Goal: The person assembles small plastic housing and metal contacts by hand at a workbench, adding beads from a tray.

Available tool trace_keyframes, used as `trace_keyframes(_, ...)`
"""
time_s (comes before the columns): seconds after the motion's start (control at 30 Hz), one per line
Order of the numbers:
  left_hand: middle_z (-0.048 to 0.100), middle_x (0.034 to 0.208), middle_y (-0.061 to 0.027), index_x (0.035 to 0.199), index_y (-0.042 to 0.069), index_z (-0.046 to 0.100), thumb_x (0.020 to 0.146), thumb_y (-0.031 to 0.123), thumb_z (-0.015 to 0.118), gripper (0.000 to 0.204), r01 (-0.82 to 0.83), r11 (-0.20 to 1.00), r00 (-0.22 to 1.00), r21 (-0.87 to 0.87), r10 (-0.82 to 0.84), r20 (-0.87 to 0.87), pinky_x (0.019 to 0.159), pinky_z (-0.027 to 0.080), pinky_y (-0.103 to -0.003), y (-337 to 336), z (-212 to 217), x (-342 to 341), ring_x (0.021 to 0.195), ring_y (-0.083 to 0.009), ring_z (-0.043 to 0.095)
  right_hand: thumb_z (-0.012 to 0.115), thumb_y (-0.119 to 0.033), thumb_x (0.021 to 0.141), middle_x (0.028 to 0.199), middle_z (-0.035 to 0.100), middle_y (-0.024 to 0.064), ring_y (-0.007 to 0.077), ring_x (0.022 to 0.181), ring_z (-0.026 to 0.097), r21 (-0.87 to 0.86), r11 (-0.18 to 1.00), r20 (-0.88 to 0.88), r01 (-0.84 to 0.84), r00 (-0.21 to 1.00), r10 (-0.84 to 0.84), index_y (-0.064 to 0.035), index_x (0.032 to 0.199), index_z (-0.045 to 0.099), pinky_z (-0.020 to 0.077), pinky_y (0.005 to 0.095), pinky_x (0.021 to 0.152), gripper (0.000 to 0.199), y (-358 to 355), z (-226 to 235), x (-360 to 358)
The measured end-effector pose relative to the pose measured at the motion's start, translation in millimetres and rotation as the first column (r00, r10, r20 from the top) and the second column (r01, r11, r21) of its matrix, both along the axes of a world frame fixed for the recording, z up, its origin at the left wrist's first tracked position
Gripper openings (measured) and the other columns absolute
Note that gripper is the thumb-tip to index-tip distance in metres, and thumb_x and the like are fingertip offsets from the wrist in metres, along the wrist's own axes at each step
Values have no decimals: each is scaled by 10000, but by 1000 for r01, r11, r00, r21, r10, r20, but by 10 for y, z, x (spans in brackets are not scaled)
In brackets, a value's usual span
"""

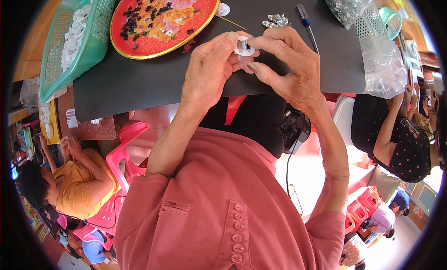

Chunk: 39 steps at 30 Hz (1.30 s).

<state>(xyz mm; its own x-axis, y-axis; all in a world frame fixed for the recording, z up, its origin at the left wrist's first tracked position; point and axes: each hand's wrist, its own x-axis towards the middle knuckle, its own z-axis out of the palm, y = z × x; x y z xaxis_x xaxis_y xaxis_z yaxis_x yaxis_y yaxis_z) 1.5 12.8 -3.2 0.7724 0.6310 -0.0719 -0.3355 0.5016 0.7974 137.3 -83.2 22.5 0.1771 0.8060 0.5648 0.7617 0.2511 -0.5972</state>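
Over the near part of the dark table mat, my left hand (208, 63) pinches a small round white plastic part (241, 50) between thumb and fingers. A dark and shiny piece shows at the part's middle, too small to name. My right hand (294, 67) is at its right side, index finger and thumb curved and apart. The index fingertip is at the part's edge; whether it touches cannot be made out. I see nothing between the right finger and thumb.
A red floral tray (195, 26) with small black pieces lies at left, beside a green basket (95, 44) of white parts. Clear pieces (276, 21), a screwdriver (307, 26) and plastic bags (384, 67) lie right. People sit at both sides, one in a yellow top (91, 186).
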Motion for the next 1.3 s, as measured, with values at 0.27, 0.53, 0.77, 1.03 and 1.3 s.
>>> trace_keyframes(0.27,606,850,-90,1060,-70,574,997,233,416,347,17,992,999,-125,-12,48,695,501,-287,-38,26,34,719,-138,580,770,-45,636,823,582,21,170,708,545,103,993,90,60,993,-70,-90,945,691,452,299,650,322,10,-116,-12)
trace_keyframes(0.53,591,826,-66,1043,-67,578,994,250,430,353,12,970,998,244,2,-58,679,474,-246,-37,-36,-13,707,-119,563,713,-4,684,815,620,24,171,749,577,3,1000,-93,18,995,-18,-74,960,689,472,291,704,286,-14,-180,56)
trace_keyframes(0.77,607,853,-84,1055,-51,584,997,235,410,340,25,988,999,153,-19,-39,686,474,-246,-18,-8,33,709,-114,553,642,55,718,899,684,51,193,814,608,91,995,-241,31,971,-8,-68,1032,665,489,287,753,338,-28,-170,71)
trace_keyframes(1.03,612,871,-86,1069,-53,581,997,219,396,337,56,989,998,134,-55,-7,697,482,-259,-41,-22,58,703,-127,555,628,86,696,886,690,24,180,773,606,106,994,-139,13,990,2,-73,1009,666,480,284,751,353,-37,-159,61)
trace_keyframes(1.3,609,861,-84,1064,-56,581,994,208,404,326,105,994,994,29,-106,28,684,492,-281,-23,-50,107,702,-138,566,641,86,677,834,685,10,159,708,607,209,975,8,72,997,-75,-84,949,678,457,270,683,323,-21,-198,45)
